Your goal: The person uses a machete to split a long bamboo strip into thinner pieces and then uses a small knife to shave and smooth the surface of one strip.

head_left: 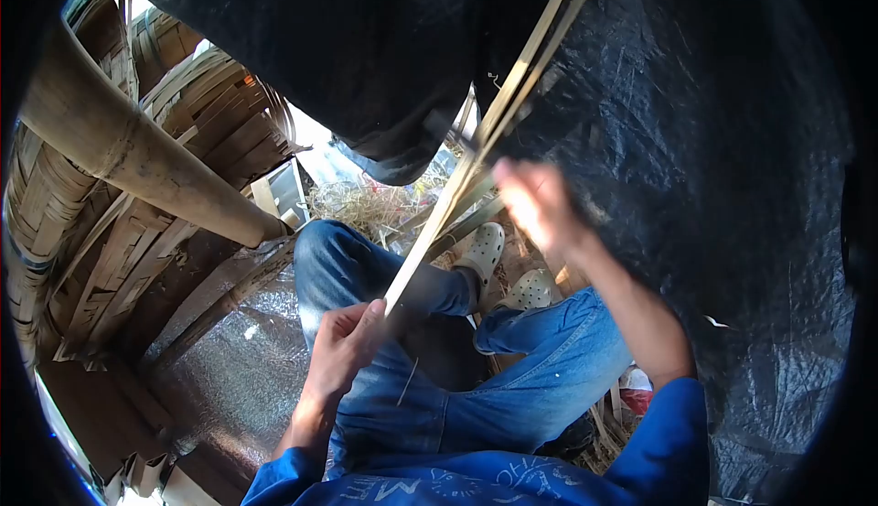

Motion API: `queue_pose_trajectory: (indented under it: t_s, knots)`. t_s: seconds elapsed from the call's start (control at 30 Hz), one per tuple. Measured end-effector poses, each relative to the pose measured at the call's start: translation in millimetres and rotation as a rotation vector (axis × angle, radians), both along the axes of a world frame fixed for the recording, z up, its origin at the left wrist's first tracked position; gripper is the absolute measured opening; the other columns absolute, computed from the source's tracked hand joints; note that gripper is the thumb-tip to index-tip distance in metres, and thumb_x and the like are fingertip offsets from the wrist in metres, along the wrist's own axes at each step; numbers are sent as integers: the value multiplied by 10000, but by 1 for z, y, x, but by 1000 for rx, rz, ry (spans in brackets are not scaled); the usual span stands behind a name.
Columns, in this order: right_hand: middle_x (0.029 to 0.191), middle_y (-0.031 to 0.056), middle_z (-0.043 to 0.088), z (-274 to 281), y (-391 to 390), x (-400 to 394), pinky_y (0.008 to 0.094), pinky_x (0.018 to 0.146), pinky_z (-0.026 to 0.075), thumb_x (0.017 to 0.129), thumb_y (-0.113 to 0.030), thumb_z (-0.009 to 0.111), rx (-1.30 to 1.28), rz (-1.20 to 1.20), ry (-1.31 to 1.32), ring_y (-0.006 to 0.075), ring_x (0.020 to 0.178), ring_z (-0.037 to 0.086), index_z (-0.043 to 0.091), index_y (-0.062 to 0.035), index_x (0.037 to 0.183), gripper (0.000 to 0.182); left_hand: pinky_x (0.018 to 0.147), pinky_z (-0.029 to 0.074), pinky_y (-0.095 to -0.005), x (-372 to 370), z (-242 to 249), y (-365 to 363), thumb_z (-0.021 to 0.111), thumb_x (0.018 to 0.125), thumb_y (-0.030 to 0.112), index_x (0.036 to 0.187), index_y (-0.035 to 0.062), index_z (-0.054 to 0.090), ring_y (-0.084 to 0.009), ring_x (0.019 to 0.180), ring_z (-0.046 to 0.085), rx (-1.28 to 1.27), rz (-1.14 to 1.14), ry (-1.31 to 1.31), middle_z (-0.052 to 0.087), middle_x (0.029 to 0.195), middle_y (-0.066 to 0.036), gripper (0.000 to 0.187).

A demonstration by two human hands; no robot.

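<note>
A long pale bamboo strip (pixel 425 236) runs from the lower middle to the top, split into two lengths in its upper part. My left hand (pixel 347 346) pinches its lower end above my left knee. Smeared by motion, my right hand (pixel 535 204) is closed beside the strip, to its right. A dark blurred knife (pixel 453 131) reaches from that hand across the strip at the split; its handle is mostly hidden by the fingers.
Woven bamboo baskets (pixel 215 103) and a thick bamboo pole (pixel 137 149) fill the left side. Black plastic sheeting (pixel 677 140) hangs at the right and top. Shavings (pixel 366 204) lie beyond my bent legs, near pale clogs (pixel 485 250).
</note>
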State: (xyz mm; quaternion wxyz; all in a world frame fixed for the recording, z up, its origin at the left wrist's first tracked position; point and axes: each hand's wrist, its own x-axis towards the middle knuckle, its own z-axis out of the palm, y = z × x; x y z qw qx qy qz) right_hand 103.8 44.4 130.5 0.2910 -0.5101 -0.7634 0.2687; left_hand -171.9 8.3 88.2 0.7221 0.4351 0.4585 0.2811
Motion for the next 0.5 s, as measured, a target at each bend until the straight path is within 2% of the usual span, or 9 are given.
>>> queue_pose_trajectory:
  t_s: [0.13,0.2,0.23,0.27,0.33,0.37,0.43,0.47,0.5]
  knots:
    - [620,128,593,-4,3,0,356,558,443,968,-237,485,-3,10,68,219,576,575,608,-31,736,334,385,188,-197,5,2,3,508,983,368,713,49,565,-6,426,316,0,17,0,416,535,61,421]
    - [548,125,528,-4,-5,-20,337,508,404,959,-220,508,20,53,114,219,507,516,542,-36,643,367,385,189,-198,5,2,5,508,983,368,716,48,566,-7,425,315,43,27,31,416,535,61,421]
    - [520,116,526,-3,18,7,332,462,384,958,-216,509,-328,-172,387,223,452,495,568,-33,665,350,385,190,-199,4,1,3,508,983,368,718,47,567,-8,424,314,72,38,54,416,535,61,420]
    - [520,116,526,-14,15,6,332,462,384,958,-216,509,-339,-170,388,223,452,495,568,-33,665,350,388,199,-196,3,2,4,510,982,368,726,44,569,-9,424,323,29,31,23,421,538,61,417]
    - [507,103,528,-17,9,-5,320,446,378,952,-201,508,331,24,101,210,432,479,569,-32,661,342,390,202,-193,6,5,4,508,983,369,728,43,571,-7,426,323,21,21,13,422,537,62,418]
    - [507,103,528,-20,5,-12,320,446,378,952,-201,508,337,34,95,210,432,479,569,-32,661,342,393,204,-191,9,6,5,507,984,369,730,42,573,-5,427,323,17,11,5,422,537,62,420]
    - [527,128,536,-27,-8,-33,341,479,423,949,-206,506,79,157,210,215,458,499,564,-31,646,355,394,204,-188,6,4,6,501,987,367,741,43,573,-3,427,317,9,-1,28,422,535,64,413]
    - [517,93,530,-13,14,-5,322,469,407,960,-218,494,-58,-93,143,169,459,490,541,-35,619,389,434,226,-190,4,3,5,500,990,356,755,40,575,0,480,330,-8,6,10,431,573,74,401]
    - [492,42,492,0,31,20,313,456,373,974,-229,476,-349,-270,486,121,455,460,539,-39,645,386,474,248,-192,3,3,5,500,994,344,768,37,576,2,533,343,-18,18,-16,440,610,85,389]
